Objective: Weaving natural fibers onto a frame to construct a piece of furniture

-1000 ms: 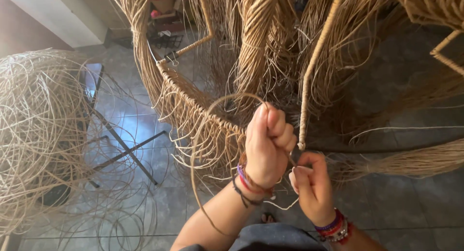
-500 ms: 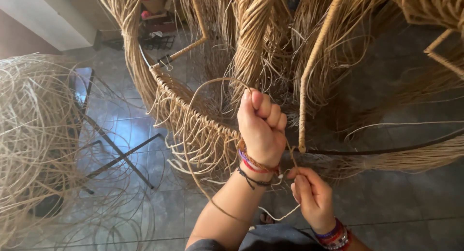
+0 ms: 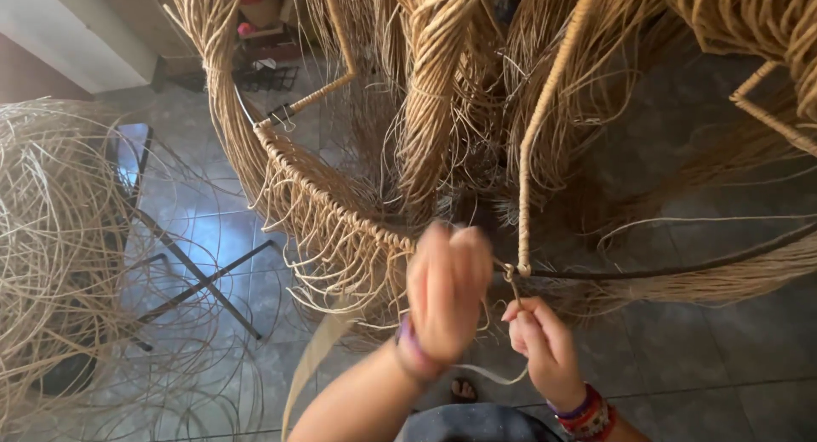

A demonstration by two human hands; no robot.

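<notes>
Strand: I see a thin cane strand [image 3: 511, 282] pinched in my right hand [image 3: 545, 348], just below the wrapped upright [image 3: 545, 119].
Left hand: my left hand [image 3: 447, 289] is blurred; its grip I cannot tell.
Rim: woven rim [image 3: 323, 199] runs off left of it.
Far left: loose cane heap [image 3: 51, 238].

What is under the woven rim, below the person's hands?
Loose cane strands hang from the rim over a grey tiled floor. A toe shows beneath; the left hand covers the rim's end.
</notes>
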